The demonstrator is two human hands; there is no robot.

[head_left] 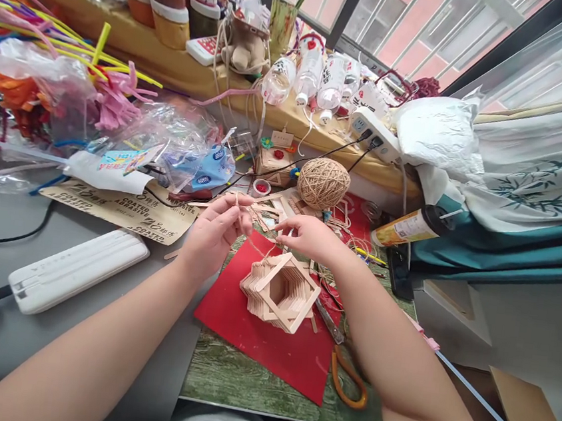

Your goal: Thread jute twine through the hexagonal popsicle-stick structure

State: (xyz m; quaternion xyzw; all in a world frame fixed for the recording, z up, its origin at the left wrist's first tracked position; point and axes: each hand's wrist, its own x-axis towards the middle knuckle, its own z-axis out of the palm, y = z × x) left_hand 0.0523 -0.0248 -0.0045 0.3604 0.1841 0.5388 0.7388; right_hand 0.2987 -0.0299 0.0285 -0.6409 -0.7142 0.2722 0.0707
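A hollow stack of wooden craft sticks (pixel 282 291), laid in a twisted hexagon-like ring, sits on a sheet of red paper (pixel 240 313). My left hand (pixel 218 231), beyond its left side, is closed on a strand of twine (pixel 257 251) that loops over the fingers and runs down to the stack's far edge. Above that edge my right hand (pixel 308 237) is closed, its thumb and fingertips pinched at the twine. A large ball of twine (pixel 323 183) lies just beyond my right hand.
Orange-handled scissors (pixel 348 378) lie right of the stack, partly under my right forearm. Loose craft sticks are scattered behind my hands. A white power bank (pixel 78 269) and sandpaper (pixel 115 210) lie left. A drink cup (pixel 410 225) tilts at right; bottles (pixel 308 73) line the sill.
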